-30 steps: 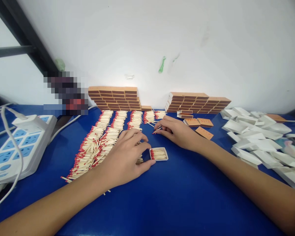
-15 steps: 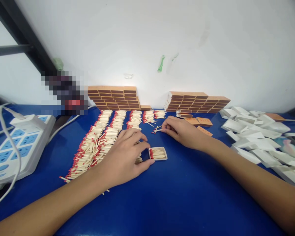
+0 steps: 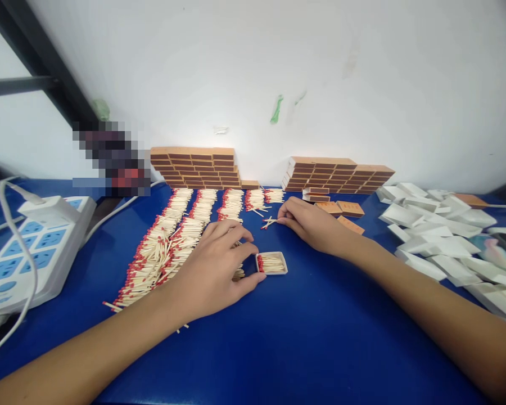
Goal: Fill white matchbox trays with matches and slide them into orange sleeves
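Observation:
A small white matchbox tray [image 3: 285, 272] lies on the blue table, partly filled with red-headed matches [image 3: 272, 262]. At its left end is my left hand [image 3: 221, 264], thumb at the near corner and a finger at the far corner, closed about that end. My right hand [image 3: 306, 222] is pinched farther back, to the right, on the pale ends of loose matches [image 3: 269, 221] that cross each other; how many it grips I cannot make out. Long rows of matches [image 3: 156, 253] spread left of and behind my left hand, which covers part of them.
Stacked matchboxes [image 3: 194, 167] and a second stack [image 3: 337, 175] stand along the wall. Orange box sleeves [image 3: 349, 209] lie near my right wrist. Many white trays [image 3: 438, 225] are piled at the right. A power strip [image 3: 29, 253] with cables sits at the left.
Hardly anything differs. The loose matches at my right fingertips have shifted slightly; my left hand and the tray stay in place.

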`<state>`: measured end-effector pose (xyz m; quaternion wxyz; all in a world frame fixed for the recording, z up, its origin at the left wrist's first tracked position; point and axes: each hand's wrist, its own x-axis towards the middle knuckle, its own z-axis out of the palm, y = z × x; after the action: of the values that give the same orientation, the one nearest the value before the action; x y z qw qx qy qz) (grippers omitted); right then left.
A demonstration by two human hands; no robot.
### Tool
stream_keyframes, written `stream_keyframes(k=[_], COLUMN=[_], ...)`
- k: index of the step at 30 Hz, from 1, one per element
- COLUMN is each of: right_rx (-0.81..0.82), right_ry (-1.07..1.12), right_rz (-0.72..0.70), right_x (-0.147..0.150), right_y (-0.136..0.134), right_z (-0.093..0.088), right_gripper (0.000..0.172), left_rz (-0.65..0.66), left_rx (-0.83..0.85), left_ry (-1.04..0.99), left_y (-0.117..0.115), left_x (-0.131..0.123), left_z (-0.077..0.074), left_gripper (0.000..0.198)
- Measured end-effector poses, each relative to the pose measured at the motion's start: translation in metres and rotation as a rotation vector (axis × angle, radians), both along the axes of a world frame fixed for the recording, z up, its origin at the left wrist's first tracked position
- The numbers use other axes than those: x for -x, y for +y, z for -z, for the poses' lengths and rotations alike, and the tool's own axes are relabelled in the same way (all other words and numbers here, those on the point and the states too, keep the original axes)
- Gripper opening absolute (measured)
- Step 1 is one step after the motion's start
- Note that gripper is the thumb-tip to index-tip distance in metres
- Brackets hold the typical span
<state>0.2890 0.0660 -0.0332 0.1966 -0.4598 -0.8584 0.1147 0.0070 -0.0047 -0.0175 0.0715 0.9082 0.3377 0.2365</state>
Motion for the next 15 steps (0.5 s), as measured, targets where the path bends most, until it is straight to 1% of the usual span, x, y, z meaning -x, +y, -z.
stream_keyframes(k=[4,8,10,12,15], right_rx=[-0.063,-0.117,-0.097,-0.036,0.018], right_ry=[-0.018,-0.062,-0.077,-0.107,-0.191], right_rz=[-0.013,-0.003,-0.036,-0.079,-0.144], right_x=[-0.005,-0.006,-0.002,0.005,0.018], right_y=[-0.002,-0.014,-0.025,-0.038,-0.055], right_z=[-0.005,-0.024,-0.034,-0.039,-0.038], right_gripper=[0.017,0.015,0.016,0.015,0.01], left_rz=[-0.002,-0.018,-0.031,-0.037,-0.036], left_rx=[-0.005,-0.022,-0.031,-0.038,-0.048], left_ry=[0.001,0.003,0.003,0.004,0.005], left_y=[-0.001,-0.001,-0.001,0.0,0.0], left_x=[0.0,0.0,-0.001,-0.001,-0.001], left_z=[0.001,0.001,0.001,0.001,0.0], left_gripper=[0.024,0.023,0.023,0.024,0.024])
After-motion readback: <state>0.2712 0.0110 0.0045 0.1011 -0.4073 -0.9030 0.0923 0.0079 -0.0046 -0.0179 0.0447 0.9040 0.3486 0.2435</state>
